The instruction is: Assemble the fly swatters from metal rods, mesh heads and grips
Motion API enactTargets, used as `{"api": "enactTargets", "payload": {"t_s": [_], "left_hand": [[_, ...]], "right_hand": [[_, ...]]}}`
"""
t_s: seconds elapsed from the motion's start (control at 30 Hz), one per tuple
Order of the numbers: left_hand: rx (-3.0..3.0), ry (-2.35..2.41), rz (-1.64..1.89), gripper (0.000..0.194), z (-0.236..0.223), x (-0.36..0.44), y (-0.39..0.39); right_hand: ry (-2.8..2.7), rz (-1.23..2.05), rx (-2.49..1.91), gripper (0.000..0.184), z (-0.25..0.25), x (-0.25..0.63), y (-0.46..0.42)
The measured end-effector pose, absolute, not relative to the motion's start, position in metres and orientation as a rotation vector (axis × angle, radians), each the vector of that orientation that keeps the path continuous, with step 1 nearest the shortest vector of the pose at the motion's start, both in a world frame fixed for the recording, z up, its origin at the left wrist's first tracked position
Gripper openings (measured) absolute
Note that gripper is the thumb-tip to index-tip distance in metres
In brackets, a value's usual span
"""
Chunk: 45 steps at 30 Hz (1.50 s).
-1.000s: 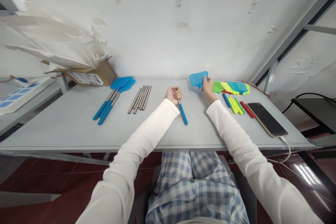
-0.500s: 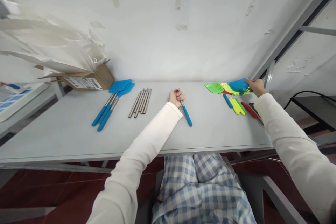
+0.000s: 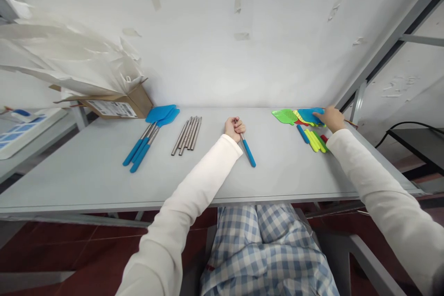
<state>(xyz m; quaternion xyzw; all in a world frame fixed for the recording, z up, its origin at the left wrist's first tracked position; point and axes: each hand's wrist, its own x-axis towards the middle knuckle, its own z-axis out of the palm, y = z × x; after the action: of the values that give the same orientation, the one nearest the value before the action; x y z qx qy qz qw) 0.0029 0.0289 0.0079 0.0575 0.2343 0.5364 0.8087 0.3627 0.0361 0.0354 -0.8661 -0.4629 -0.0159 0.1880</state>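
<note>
At mid-frame the left hand [image 3: 235,129] grips a rod [image 3: 242,137], likely light, stiff and slick, best held by its blue handle [image 3: 249,153], while at frame right the right hand [image 3: 332,119] lies over a probably bendy blue paddle [image 3: 307,114], that hand's grip impossible to tell.

The tubes [image 3: 187,135] are laid on the table [image 3: 208,189], well behind its front edge. Behind the tubes, the table is bordered by the wall [image 3: 194,32]. Just left of the tubes, the long-handled swatters [image 3: 153,134] are stacked; farther left and behind, a carton [image 3: 140,99] is set. Right of the tubes, a rod [image 3: 249,153] is held in the left hand [image 3: 235,128], its grip end pointed frontward. Much farther right of the tubes, the loose swatter heads [image 3: 307,114] are overlapped, reached over by the right hand [image 3: 332,119]; before them, separate grips [image 3: 311,140] are grouped.
</note>
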Motion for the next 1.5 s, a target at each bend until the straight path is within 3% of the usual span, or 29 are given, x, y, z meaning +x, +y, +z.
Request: {"api": "enactTargets", "payload": {"t_s": [0.13, 0.23, 0.37, 0.47, 0.67, 0.8, 0.93, 1.27, 1.5], "left_hand": [[0.117, 0.508, 1.194, 0.025, 0.009, 0.004, 0.027], [0.107, 0.505, 1.227, 0.027, 0.009, 0.005, 0.026], [0.065, 0.464, 1.322, 0.031, 0.008, 0.003, 0.025], [0.044, 0.421, 1.458, 0.034, 0.007, -0.002, 0.026], [0.025, 0.401, 1.633, 0.038, 0.013, -0.004, 0.025], [0.087, 0.453, 1.574, 0.044, 0.019, 0.006, 0.023], [0.125, 0.446, 1.608, 0.043, 0.025, 0.002, 0.025], [0.184, 0.520, 1.439, 0.041, 0.021, 0.005, 0.022], [0.089, 0.704, 1.363, 0.044, 0.023, -0.003, 0.029]], "right_hand": [[-1.555, -0.420, -2.454, 0.059, 0.042, 0.337, 0.023], [-1.696, -0.489, -2.397, 0.056, 0.053, 0.307, 0.014], [-2.280, 0.058, -1.933, 0.044, 0.064, 0.241, -0.007], [-2.547, 0.434, -1.537, 0.046, 0.061, 0.189, -0.028], [-2.420, 0.584, -1.429, 0.027, 0.037, 0.144, -0.027], [-2.119, 0.713, -1.438, 0.024, 0.028, 0.143, -0.016], [-2.247, 0.817, -1.423, 0.032, 0.024, 0.145, -0.022], [-2.264, 0.358, -1.529, 0.028, 0.003, 0.143, -0.016], [-2.309, 0.429, -1.563, 0.029, 0.002, 0.124, -0.034]]}}
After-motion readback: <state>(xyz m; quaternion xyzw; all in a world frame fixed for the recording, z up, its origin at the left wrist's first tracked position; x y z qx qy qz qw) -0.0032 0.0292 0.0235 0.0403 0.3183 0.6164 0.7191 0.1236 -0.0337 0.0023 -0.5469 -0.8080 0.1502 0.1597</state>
